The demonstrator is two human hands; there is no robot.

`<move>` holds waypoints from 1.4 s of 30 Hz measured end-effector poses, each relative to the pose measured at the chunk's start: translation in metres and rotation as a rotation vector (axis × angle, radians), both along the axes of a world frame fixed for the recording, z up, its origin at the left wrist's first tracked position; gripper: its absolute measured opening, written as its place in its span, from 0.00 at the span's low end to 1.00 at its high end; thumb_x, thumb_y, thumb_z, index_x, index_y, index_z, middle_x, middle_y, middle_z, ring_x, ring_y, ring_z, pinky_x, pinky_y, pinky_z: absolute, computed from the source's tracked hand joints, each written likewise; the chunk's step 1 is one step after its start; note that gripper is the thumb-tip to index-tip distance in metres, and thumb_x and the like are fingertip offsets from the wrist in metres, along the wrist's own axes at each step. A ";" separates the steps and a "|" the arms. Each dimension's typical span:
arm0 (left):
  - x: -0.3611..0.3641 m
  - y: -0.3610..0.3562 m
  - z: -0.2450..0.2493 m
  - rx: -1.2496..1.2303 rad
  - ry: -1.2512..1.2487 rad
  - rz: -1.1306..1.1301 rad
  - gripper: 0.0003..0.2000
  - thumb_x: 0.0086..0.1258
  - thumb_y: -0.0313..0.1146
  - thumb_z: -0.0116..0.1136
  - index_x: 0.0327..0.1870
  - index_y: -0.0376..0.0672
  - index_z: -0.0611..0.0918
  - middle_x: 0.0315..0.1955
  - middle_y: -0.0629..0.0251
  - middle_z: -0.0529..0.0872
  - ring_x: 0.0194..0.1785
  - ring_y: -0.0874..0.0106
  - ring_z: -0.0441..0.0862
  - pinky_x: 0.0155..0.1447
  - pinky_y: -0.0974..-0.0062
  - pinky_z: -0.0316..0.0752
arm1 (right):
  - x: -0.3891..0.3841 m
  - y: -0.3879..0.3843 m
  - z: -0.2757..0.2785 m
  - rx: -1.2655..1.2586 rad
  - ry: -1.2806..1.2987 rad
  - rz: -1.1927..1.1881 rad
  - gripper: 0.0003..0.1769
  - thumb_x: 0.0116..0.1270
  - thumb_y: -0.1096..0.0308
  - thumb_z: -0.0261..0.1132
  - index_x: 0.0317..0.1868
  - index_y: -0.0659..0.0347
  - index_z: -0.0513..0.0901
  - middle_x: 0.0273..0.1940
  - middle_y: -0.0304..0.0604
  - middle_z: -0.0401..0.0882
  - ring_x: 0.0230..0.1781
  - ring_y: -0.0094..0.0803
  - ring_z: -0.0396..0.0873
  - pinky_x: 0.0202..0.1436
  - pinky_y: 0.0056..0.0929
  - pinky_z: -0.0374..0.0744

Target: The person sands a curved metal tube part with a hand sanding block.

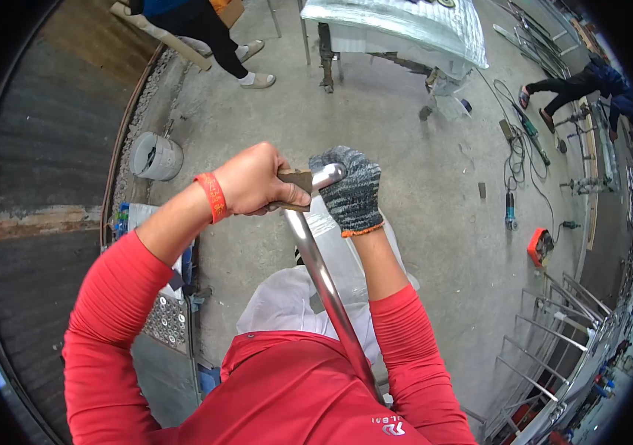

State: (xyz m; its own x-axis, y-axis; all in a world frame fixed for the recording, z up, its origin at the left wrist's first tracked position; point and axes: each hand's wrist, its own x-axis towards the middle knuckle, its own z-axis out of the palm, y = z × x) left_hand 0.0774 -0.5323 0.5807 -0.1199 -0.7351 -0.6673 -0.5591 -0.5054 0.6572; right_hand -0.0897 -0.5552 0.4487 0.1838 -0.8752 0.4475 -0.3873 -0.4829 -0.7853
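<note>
My bare left hand (261,178), with a red band at the wrist, pinches a folded brown piece of sandpaper (298,187) against a shiny metal tube (315,261). The tube bends near its upper end and slants down toward my body, its lower end by my red shirt. My right hand (350,189) wears a dark grey knitted glove with an orange cuff. Its fingers are curled round the bent end of the tube, partly hidden behind it. Both hands are close together, the sandpaper right beside the bend.
A wrapped table (398,22) stands ahead, with a person's legs (216,44) to its left. A white bucket (156,156) is at left. Power tools (511,211) and cables lie on the floor at right, near metal racks (546,341) and another person (591,85).
</note>
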 end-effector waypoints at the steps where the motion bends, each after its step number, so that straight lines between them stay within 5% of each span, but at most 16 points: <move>1: -0.004 -0.012 0.006 -0.049 -0.123 -0.182 0.16 0.59 0.40 0.76 0.25 0.34 0.85 0.14 0.65 0.78 0.15 0.75 0.73 0.21 0.72 0.65 | -0.001 -0.001 0.005 -0.049 0.010 0.009 0.07 0.53 0.67 0.75 0.29 0.59 0.86 0.29 0.47 0.85 0.29 0.45 0.84 0.35 0.37 0.81; 3: -0.013 -0.030 0.016 -0.109 -0.301 -0.454 0.20 0.54 0.43 0.78 0.28 0.31 0.86 0.18 0.54 0.83 0.23 0.63 0.82 0.32 0.65 0.76 | -0.001 0.000 0.002 -0.017 -0.022 0.004 0.10 0.52 0.65 0.76 0.29 0.59 0.84 0.28 0.47 0.84 0.30 0.47 0.83 0.34 0.39 0.80; 6: -0.020 -0.051 0.004 -0.229 -0.266 -0.638 0.18 0.54 0.41 0.78 0.30 0.32 0.87 0.16 0.58 0.82 0.19 0.68 0.78 0.28 0.67 0.72 | -0.004 -0.004 -0.008 -0.084 -0.024 0.009 0.16 0.53 0.57 0.77 0.30 0.59 0.83 0.28 0.48 0.82 0.31 0.49 0.82 0.35 0.41 0.79; 10: -0.045 -0.069 0.010 -0.315 -0.300 -0.731 0.19 0.53 0.42 0.78 0.30 0.32 0.87 0.19 0.51 0.83 0.22 0.60 0.80 0.32 0.64 0.76 | -0.008 -0.006 -0.009 -0.101 0.018 0.009 0.24 0.55 0.44 0.73 0.32 0.59 0.82 0.28 0.49 0.81 0.31 0.51 0.81 0.34 0.43 0.78; 11: -0.045 -0.068 0.013 -0.292 -0.307 -0.717 0.19 0.54 0.41 0.78 0.30 0.31 0.86 0.18 0.55 0.83 0.21 0.65 0.80 0.30 0.67 0.75 | -0.013 -0.004 -0.001 -0.082 0.063 0.058 0.10 0.57 0.60 0.71 0.33 0.57 0.83 0.33 0.47 0.83 0.36 0.49 0.82 0.40 0.44 0.79; 12: -0.041 -0.067 0.013 -0.292 -0.309 -0.722 0.19 0.54 0.41 0.78 0.30 0.31 0.86 0.18 0.55 0.83 0.21 0.65 0.80 0.30 0.67 0.75 | -0.013 -0.005 -0.003 -0.082 0.061 0.054 0.10 0.57 0.60 0.71 0.33 0.57 0.83 0.33 0.47 0.83 0.36 0.49 0.82 0.40 0.44 0.79; 15: -0.023 -0.048 0.017 -0.092 -0.274 -0.522 0.17 0.58 0.40 0.77 0.29 0.32 0.85 0.14 0.69 0.78 0.17 0.79 0.73 0.22 0.75 0.67 | -0.009 -0.009 -0.005 -0.091 0.070 0.018 0.08 0.57 0.63 0.71 0.32 0.56 0.84 0.31 0.46 0.83 0.34 0.48 0.83 0.39 0.43 0.80; 18: -0.006 -0.013 0.005 -0.048 -0.120 -0.179 0.16 0.61 0.40 0.76 0.29 0.35 0.85 0.14 0.72 0.76 0.15 0.81 0.69 0.19 0.77 0.62 | -0.008 -0.011 -0.001 0.052 -0.091 0.051 0.07 0.55 0.64 0.72 0.29 0.56 0.84 0.29 0.46 0.83 0.32 0.48 0.83 0.38 0.42 0.80; 24: -0.022 0.062 -0.005 0.001 0.187 0.497 0.13 0.66 0.38 0.72 0.34 0.37 0.81 0.15 0.73 0.73 0.11 0.84 0.63 0.13 0.80 0.51 | -0.001 -0.003 -0.006 -0.102 -0.012 0.090 0.05 0.54 0.66 0.71 0.29 0.55 0.85 0.29 0.46 0.84 0.31 0.48 0.83 0.36 0.42 0.80; 26: -0.043 0.087 -0.004 0.092 0.200 0.556 0.12 0.67 0.37 0.71 0.34 0.38 0.82 0.16 0.73 0.74 0.12 0.83 0.64 0.14 0.81 0.54 | 0.002 -0.004 -0.007 -0.121 -0.063 0.008 0.07 0.56 0.68 0.74 0.27 0.61 0.84 0.26 0.49 0.83 0.27 0.46 0.83 0.33 0.36 0.78; 31: -0.106 0.156 -0.023 0.077 0.520 0.660 0.09 0.70 0.32 0.67 0.35 0.37 0.82 0.16 0.72 0.75 0.12 0.83 0.66 0.14 0.81 0.56 | -0.009 -0.008 -0.005 -0.019 -0.022 0.006 0.06 0.55 0.65 0.73 0.29 0.58 0.86 0.29 0.49 0.84 0.32 0.48 0.83 0.37 0.41 0.80; 42: -0.037 0.086 -0.021 -0.006 0.366 0.628 0.11 0.69 0.35 0.68 0.33 0.36 0.83 0.14 0.73 0.73 0.12 0.83 0.63 0.15 0.79 0.53 | -0.004 -0.004 -0.004 -0.022 0.102 0.013 0.06 0.57 0.64 0.72 0.30 0.55 0.85 0.30 0.46 0.84 0.33 0.47 0.83 0.38 0.42 0.80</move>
